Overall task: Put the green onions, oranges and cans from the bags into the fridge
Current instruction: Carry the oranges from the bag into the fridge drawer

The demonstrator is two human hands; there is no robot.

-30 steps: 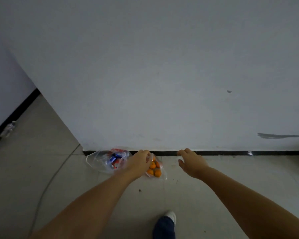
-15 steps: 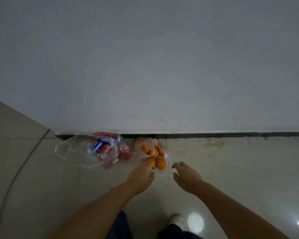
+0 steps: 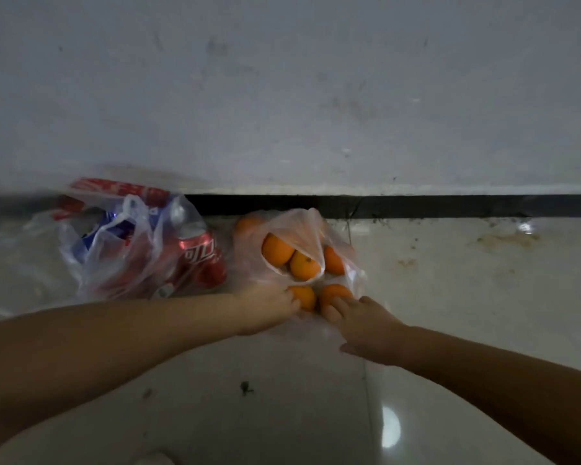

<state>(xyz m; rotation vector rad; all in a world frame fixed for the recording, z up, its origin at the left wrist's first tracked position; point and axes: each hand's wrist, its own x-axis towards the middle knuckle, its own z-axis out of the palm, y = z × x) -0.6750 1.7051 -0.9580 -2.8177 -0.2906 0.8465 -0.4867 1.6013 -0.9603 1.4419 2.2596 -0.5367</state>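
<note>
The bag of oranges (image 3: pixel 299 253) lies on the floor against the black skirting (image 3: pixel 416 205), the bag of cans (image 3: pixel 141 243) just left of it. Left hand (image 3: pixel 269 305) and right hand (image 3: pixel 359 318) each touch a near orange; whether either grasps yet, I cannot tell. The step looks like gathering the oranges, so next needs a firm hold and a lift.

Both hands (image 3: pixel 265 308) (image 3: pixel 366 325) reach forward (fingers (image 3: pixel 336 305) extended).
</note>
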